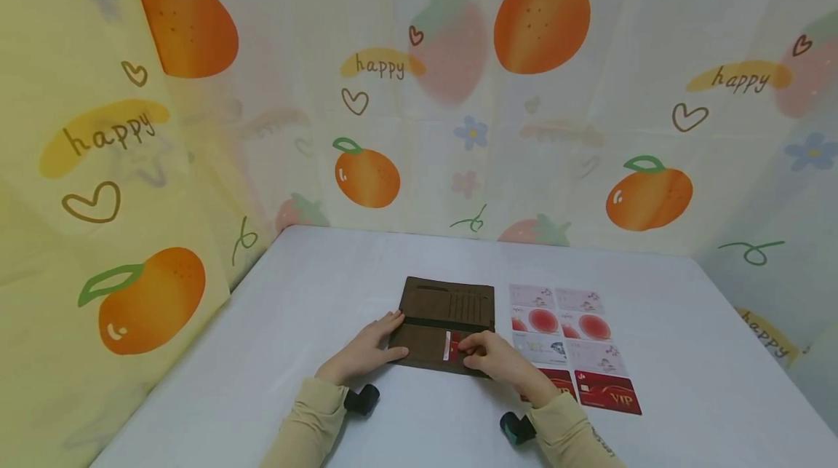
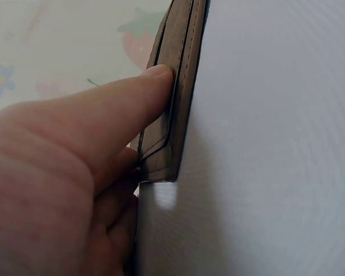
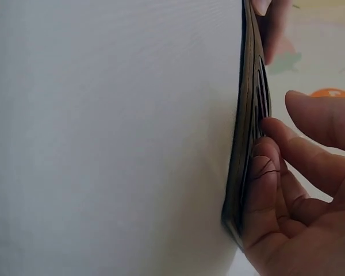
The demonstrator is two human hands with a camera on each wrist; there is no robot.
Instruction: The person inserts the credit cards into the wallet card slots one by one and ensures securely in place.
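A dark brown wallet point(image 1: 425, 344) lies unfolded on the table, with a red card point(image 1: 454, 346) with a white strip on its lower panel. My left hand point(image 1: 363, 351) rests along the wallet's left side; in the left wrist view its thumb point(image 2: 152, 86) lies on the stitched leather point(image 2: 175, 52). At the card, my right hand point(image 1: 504, 362) touches the lower panel with bent fingers. The right wrist view has fingertips of this hand point(image 3: 299, 184) against the wallet's slotted side point(image 3: 250, 103), one digit held off the leather. Whether the card is inside a slot cannot be told.
Right of the wallet, several cards lie in two columns: pale pink ones point(image 1: 580, 300), ones with red circles point(image 1: 585, 326), a whitish one point(image 1: 540, 349) and red VIP ones point(image 1: 609, 391). The right forearm partly covers the lower left card. A fruit-print curtain point(image 1: 419, 126) stands behind the white table point(image 1: 314, 271).
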